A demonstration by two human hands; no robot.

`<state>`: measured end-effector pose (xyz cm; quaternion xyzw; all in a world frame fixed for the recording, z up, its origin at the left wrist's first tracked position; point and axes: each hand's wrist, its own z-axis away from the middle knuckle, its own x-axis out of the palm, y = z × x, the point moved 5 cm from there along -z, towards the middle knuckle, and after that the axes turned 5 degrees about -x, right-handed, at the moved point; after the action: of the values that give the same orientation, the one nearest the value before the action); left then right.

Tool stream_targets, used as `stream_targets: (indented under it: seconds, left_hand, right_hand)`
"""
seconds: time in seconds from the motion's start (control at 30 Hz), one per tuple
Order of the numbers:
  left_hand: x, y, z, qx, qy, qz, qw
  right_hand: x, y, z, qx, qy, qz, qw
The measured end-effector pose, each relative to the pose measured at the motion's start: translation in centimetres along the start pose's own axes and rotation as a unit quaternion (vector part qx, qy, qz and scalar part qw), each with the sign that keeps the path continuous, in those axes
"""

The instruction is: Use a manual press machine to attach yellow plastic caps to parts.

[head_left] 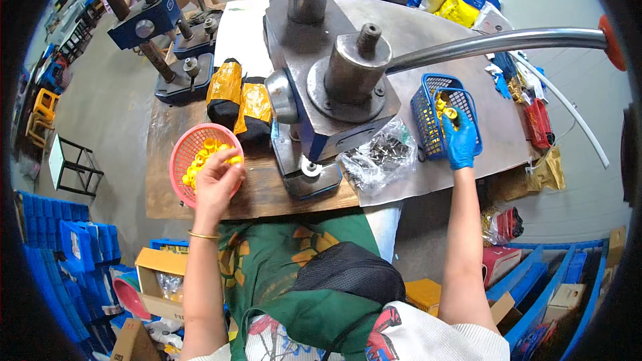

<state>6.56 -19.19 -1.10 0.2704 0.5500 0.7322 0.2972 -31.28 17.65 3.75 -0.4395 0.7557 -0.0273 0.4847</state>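
Note:
My left hand (217,177) is bare and reaches over the pink plastic basket (175,172). Its fingers are curled together above small yellow plastic parts (198,160); whether one is between them is hidden. My right hand (460,139), in a blue glove, is inside the blue handled basket (422,120). A round yellow cap-like part (450,113) is pinched at its fingertips, with more such parts beneath. Between the hands stands a hand-lever press (354,80). A white round piece (310,168) sits on its base.
A clear plastic bag of small metal pieces (388,154) lies right of the press base. Two orange-taped bundles (225,87) lie left of it. The long metal lever (501,41) sticks out right. Another press (147,23) stands back left, with a person beyond it.

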Motion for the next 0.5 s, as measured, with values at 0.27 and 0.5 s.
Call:
stream_targets:
  seconds: [0.27, 0.5]
  left_hand:
    - [9.4, -1.4, 1.4, 0.148, -0.027, -0.212, 0.966]
    - [12.0, -1.8, 0.1, 0.251, 0.000, -0.264, 0.931]
  right_hand:
    - [9.7, -10.4, 5.7, -0.050, -0.291, -0.051, 0.954]
    - [13.9, -10.4, 7.8, -0.128, -0.312, 0.116, 0.934]
